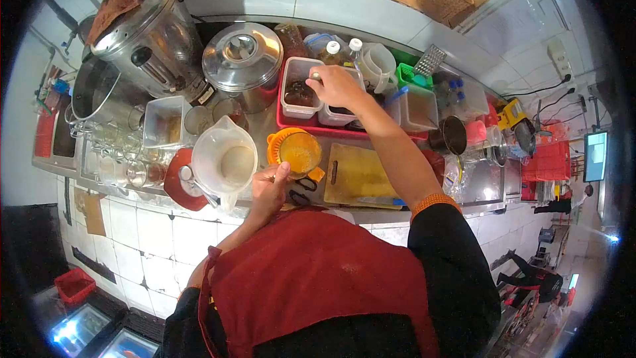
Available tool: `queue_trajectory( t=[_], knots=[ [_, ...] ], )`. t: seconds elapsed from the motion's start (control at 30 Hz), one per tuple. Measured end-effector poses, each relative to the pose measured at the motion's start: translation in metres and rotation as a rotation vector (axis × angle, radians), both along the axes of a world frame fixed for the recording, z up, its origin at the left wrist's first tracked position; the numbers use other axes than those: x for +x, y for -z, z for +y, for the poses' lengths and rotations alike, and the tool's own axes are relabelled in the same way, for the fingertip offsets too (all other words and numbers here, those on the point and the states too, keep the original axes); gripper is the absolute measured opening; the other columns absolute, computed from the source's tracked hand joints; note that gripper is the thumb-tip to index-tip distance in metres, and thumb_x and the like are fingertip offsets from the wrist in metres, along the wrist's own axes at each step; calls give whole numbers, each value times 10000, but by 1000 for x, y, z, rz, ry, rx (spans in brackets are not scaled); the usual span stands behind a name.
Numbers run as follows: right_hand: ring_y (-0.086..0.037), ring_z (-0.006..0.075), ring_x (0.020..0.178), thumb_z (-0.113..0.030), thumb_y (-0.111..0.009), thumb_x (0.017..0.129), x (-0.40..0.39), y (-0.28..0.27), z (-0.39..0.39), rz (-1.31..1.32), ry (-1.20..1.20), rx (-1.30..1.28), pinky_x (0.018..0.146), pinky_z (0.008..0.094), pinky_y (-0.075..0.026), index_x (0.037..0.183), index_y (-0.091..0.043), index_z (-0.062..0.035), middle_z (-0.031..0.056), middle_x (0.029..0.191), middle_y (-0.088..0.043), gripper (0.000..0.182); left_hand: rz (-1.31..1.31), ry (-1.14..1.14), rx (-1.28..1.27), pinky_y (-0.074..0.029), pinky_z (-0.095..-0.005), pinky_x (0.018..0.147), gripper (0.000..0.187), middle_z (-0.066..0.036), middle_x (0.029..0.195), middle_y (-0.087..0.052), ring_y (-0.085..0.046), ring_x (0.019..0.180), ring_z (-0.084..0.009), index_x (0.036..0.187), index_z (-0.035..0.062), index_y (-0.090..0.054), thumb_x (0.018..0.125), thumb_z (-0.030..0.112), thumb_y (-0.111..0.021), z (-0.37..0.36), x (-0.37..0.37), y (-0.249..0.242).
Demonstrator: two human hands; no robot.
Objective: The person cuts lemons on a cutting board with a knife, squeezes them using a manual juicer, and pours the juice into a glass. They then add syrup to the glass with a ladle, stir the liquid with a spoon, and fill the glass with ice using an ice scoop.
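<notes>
My left hand is wrapped round the lower part of a glass of orange drink, held over the counter's front. Just behind the glass shows an orange plastic citrus juicer, partly covered by it. Further back, my right hand is closed above a white plastic tub with dark contents. A small end of something, perhaps a spoon handle, shows at its fingertips; the rest is hidden. The tub stands in a red tray beside other white tubs.
A white measuring jug stands left of the glass. Black-handled scissors and a yellow cutting board lie near the front edge. Steel pots, drinking glasses and a dark saucepan line the counter. Another person is far right.
</notes>
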State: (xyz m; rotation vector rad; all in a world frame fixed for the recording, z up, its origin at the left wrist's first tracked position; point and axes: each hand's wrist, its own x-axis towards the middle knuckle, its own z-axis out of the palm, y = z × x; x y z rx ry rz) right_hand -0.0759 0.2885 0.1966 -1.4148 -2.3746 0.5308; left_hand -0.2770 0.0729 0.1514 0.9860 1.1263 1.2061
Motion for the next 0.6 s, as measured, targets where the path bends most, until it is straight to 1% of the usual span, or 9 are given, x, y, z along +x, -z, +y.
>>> queue_trajectory(
  t=[0.17, 0.23, 0.27, 0.3, 0.37, 0.4, 0.5, 0.53, 0.6],
  knots=[
    [-645, 393, 811, -267, -636, 848, 17, 16, 20, 190, 219, -117, 736, 425, -496, 902, -668, 5, 260, 812, -647, 280, 73, -45, 6, -385, -292, 628, 420, -35, 639, -554, -449, 640, -105, 736, -67, -622, 951, 292, -590, 26, 12, 11],
    [-659, 334, 772, -269, -646, 841, 30, 15, 29, 299, 334, -220, 729, 400, -496, 893, -671, 17, 231, 783, -661, 292, 117, -53, -3, -388, -292, 627, 409, -34, 640, -553, -451, 640, -103, 759, -65, -636, 950, 294, -591, 35, 17, 20],
    [-639, 246, 706, -271, -656, 836, 37, 25, 35, 377, 335, -232, 679, 370, -487, 870, -677, 16, 170, 732, -661, 290, 108, -104, -14, -385, -290, 622, 415, -26, 631, -539, -447, 641, -102, 755, -64, -632, 947, 301, -596, 40, 21, 24],
    [-639, 246, 706, -271, -656, 836, 41, 21, 35, 380, 340, -238, 679, 370, -487, 870, -677, 16, 170, 732, -661, 290, 100, -154, -25, -382, -287, 618, 420, -17, 621, -525, -444, 641, -101, 750, -63, -628, 945, 309, -601, 44, 26, 26],
    [-594, 183, 643, -263, -651, 837, 44, -2, 34, 438, 318, -329, 620, 341, -460, 855, -682, 6, 118, 678, -635, 272, 118, -187, -43, -376, -282, 606, 434, -10, 612, -511, -432, 629, -100, 724, -59, -615, 940, 317, -609, 51, 31, 9],
    [-546, 140, 597, -254, -642, 844, 46, -6, 36, 461, 265, -260, 570, 312, -425, 828, -681, 4, 73, 631, -598, 261, 133, -225, -56, -369, -278, 595, 449, -2, 604, -496, -420, 618, -99, 697, -56, -603, 935, 325, -617, 54, 32, 3],
    [-539, 134, 596, -247, -634, 850, 47, -40, 35, 456, 253, -205, 563, 307, -417, 808, -679, 5, 56, 622, -590, 260, 191, -187, -86, -363, -277, 580, 482, 7, 585, -475, -401, 595, -97, 675, -53, -598, 930, 355, -620, 60, 29, 8],
    [-467, 72, 569, -217, -644, 875, 44, -58, 30, 492, 268, -280, 511, 255, -353, 827, -653, -30, -14, 615, -531, 194, 193, -180, -87, -363, -277, 580, 482, 7, 585, -475, -401, 595, -97, 675, -53, -598, 930, 355, -620, 62, 29, 11],
    [-463, 69, 571, -222, -640, 878, 45, -81, 30, 467, 262, -243, 509, 254, -349, 840, -656, -28, -15, 611, -528, 199, 221, -198, -93, -353, -279, 546, 509, 15, 555, -454, -391, 562, -96, 666, -45, -601, 935, 387, -603, 66, 30, 15]
  ],
)
